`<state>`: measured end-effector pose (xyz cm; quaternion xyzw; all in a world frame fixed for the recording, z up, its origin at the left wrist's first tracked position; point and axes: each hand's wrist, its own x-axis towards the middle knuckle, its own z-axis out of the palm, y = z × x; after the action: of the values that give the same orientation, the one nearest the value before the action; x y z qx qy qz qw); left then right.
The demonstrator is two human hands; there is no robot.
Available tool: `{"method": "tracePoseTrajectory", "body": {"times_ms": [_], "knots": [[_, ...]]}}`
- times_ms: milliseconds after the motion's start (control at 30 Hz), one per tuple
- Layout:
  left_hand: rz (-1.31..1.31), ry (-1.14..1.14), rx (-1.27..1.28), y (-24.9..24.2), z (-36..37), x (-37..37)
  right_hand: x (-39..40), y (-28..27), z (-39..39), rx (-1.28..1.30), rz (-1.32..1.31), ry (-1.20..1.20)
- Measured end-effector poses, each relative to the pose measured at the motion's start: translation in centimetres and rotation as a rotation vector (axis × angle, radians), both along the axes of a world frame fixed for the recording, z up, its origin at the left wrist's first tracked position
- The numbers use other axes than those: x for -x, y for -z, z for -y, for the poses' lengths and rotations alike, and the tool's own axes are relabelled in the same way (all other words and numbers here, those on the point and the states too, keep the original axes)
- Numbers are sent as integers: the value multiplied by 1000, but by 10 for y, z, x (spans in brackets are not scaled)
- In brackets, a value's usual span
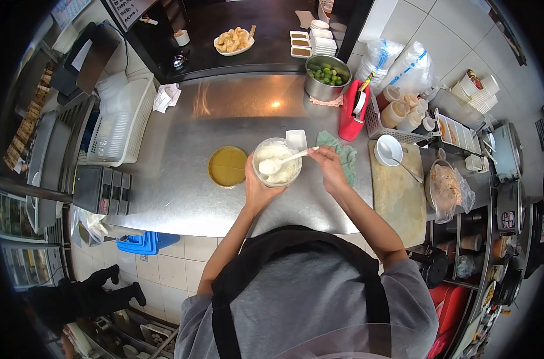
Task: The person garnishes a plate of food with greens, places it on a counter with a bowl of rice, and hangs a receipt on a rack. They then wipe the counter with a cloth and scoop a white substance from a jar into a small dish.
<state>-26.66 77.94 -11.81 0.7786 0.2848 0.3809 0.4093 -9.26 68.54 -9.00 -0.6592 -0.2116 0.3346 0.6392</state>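
Observation:
A clear round tub (264,181) with a thick white cream inside is held at its left and lower rim by my left hand (260,189). My right hand (328,166) pinches the end of a white spoon (299,154), whose bowl is loaded with cream inside the tub. Just behind the tub lies a small white square dish (296,139). A round yellowish lid (226,166) rests on the steel counter left of the tub. Beside my right hand is a crumpled green cloth (339,149).
On the right are a cutting board (400,203) with a white bowl (388,150), a red holder (353,113) and sauce bottles (395,114). A pot of limes (327,78) stands behind. A crate of lids (127,134) is left. A person's dark-clothed legs (113,293) show lower left.

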Motion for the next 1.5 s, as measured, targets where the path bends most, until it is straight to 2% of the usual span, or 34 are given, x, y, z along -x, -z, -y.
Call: {"method": "tracePoseTrajectory", "body": {"times_ms": [267,333,433,533,633,733,967,1167,1367,1500], "knots": [[148,21,96,24,-2,-1,-15,-2,-3,-19,-67,21],[136,27,100,26,-2,0,-25,-19,-7,-74,-60,28],[124,37,104,27,-4,3,-32,-61,-14,-213,269,98],[124,37,112,30,-3,5,-44,-81,-20,-133,761,159],[112,32,103,31,-3,6,-38,-92,-22,-68,1137,165],[125,45,122,33,-4,5,-31,-84,-26,7,1347,119],[120,48,105,36,-5,5,-28,-52,-40,35,1493,-49],[119,35,107,31,-2,5,-29,-25,-49,40,1519,-165],[103,33,112,33,-3,5,-28,-46,-52,28,1529,-67],[124,36,124,33,-2,5,-25,-41,-47,22,1522,-97]]}}
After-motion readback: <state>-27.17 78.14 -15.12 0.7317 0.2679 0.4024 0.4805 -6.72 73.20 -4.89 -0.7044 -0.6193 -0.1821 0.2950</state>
